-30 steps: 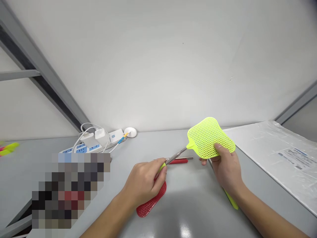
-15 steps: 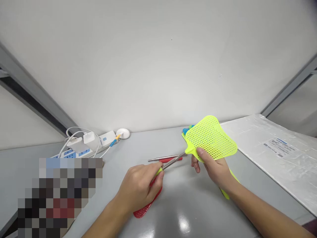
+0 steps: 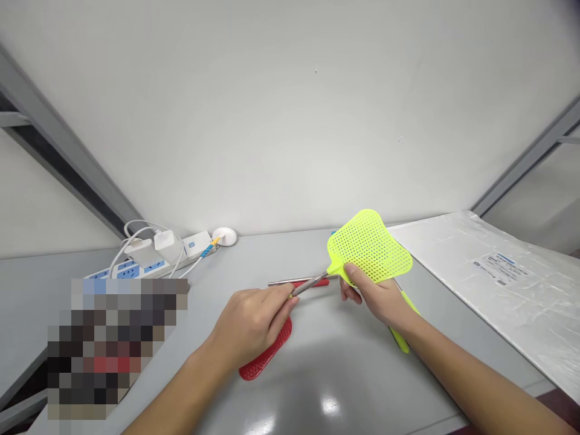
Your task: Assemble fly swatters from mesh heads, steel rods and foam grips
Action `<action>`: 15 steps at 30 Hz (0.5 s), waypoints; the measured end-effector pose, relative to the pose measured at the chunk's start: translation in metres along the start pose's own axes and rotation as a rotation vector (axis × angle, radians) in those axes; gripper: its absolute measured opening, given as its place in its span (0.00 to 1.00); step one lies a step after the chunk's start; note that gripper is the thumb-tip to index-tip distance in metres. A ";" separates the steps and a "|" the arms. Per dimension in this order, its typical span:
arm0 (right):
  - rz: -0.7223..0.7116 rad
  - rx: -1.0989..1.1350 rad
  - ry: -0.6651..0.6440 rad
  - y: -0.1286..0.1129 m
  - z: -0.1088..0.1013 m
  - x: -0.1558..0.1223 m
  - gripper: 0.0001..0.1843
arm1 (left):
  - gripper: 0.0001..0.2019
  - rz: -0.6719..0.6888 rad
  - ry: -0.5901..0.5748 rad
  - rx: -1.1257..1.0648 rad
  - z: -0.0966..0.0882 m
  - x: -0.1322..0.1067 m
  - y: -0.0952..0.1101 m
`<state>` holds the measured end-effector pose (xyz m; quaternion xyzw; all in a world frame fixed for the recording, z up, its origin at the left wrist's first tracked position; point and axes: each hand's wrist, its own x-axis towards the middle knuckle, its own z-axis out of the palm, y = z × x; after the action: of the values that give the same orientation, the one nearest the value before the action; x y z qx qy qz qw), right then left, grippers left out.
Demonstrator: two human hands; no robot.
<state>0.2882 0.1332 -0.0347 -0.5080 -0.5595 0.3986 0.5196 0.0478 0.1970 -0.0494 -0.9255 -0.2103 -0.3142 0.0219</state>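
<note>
A yellow-green fly swatter [image 3: 369, 241] with a perforated head and a metal telescopic shaft is held in both hands above the table. My left hand [image 3: 254, 317] is closed around its handle end, which the fingers mostly hide. My right hand [image 3: 378, 299] pinches the base of the head, thumb on the near face. Below my left hand lies a red perforated swatter head [image 3: 267, 353]. Behind the shaft rest a thin metal rod [image 3: 281, 282] and a red handle [image 3: 321, 283]. Another yellow-green handle [image 3: 399, 342] lies under my right forearm.
On the left, a white power strip [image 3: 193, 249] carries chargers and cables, beside a round white device [image 3: 225, 236]. A pixelated patch covers the front left. A white wrapped panel [image 3: 453, 248] lies on the right. A wall [image 3: 290, 121] stands behind the grey table [image 3: 344, 362].
The swatter head and my right hand have shifted left, closer to my left hand, and less of the metal shaft shows between them. The view has moved slightly. Both hands keep their hold.
</note>
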 end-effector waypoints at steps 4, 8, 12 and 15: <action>-0.054 0.001 -0.077 0.002 -0.001 -0.002 0.24 | 0.06 -0.044 -0.027 -0.050 -0.001 0.003 0.007; -0.109 0.054 -0.147 0.008 0.001 -0.003 0.27 | 0.11 -0.069 -0.068 -0.047 -0.005 0.004 0.013; -0.111 0.080 -0.123 0.007 0.003 -0.006 0.28 | 0.12 -0.152 -0.107 -0.077 -0.006 0.006 0.029; -0.097 0.023 -0.021 0.001 0.003 -0.010 0.28 | 0.13 -0.306 -0.250 -0.268 -0.007 0.010 0.049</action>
<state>0.2849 0.1241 -0.0375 -0.4701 -0.5841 0.3849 0.5382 0.0709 0.1550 -0.0336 -0.9092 -0.3056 -0.2220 -0.1752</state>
